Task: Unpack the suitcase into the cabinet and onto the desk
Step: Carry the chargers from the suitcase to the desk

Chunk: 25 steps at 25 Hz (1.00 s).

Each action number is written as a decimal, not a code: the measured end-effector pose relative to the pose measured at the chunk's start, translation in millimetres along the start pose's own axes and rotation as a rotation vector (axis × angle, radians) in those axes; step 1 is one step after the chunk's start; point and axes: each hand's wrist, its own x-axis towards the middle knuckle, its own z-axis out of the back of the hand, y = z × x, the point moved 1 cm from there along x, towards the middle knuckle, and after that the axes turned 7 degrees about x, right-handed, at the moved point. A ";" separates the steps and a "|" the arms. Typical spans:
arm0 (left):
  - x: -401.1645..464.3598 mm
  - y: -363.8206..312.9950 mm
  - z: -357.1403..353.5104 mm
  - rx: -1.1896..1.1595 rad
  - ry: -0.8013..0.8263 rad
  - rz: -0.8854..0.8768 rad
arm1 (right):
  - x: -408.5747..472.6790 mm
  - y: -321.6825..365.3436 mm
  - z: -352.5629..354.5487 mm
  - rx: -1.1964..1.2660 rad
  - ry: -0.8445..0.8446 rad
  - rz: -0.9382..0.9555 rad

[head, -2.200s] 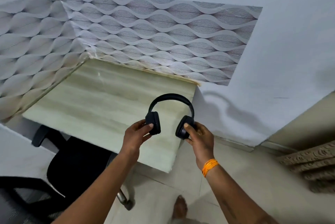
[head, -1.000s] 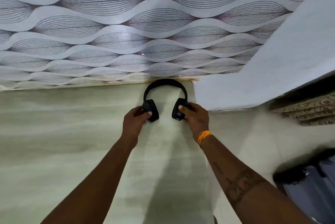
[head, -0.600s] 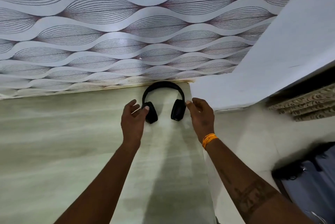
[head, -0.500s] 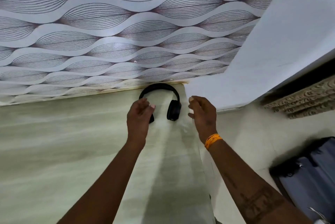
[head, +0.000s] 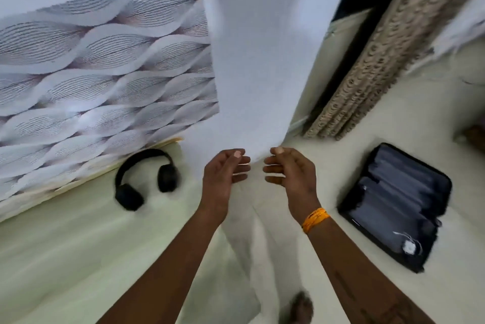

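Black over-ear headphones (head: 147,179) lie flat on the pale green desk (head: 65,258), at its back right corner against the patterned wall. My left hand (head: 223,176) and my right hand (head: 291,174) hang in the air to the right of the headphones, palms facing each other, fingers loosely curled, holding nothing. An open dark suitcase (head: 396,205) lies on the floor at the right, with dark folded contents and a small white item inside.
A wavy-patterned wall panel (head: 105,74) backs the desk. A white wall (head: 262,48) stands ahead, and a beige patterned curtain (head: 367,61) hangs at the upper right. A bare foot (head: 299,308) shows on the pale floor below.
Both hands set the headphones down on the desk, let go and drew back. The view has swung right, bringing the suitcase on the floor into sight.
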 end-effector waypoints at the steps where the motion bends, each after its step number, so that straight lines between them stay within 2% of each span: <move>1: -5.7 -1.3 -29.3 0.027 0.055 -0.011 | -2.7 8.8 28.0 0.015 -0.052 0.011; 6: -36.1 10.9 -187.3 0.143 0.294 -0.017 | -11.8 44.4 180.1 0.079 -0.261 0.069; 14: -75.9 66.0 -433.2 0.197 0.468 0.105 | -6.7 86.8 410.8 0.124 -0.493 0.094; 20: -79.1 111.0 -552.1 0.234 0.545 0.265 | 24.0 87.1 529.0 0.171 -0.645 0.063; 25: -24.3 158.1 -629.0 0.313 0.568 0.318 | 84.6 66.6 600.1 0.186 -0.772 0.021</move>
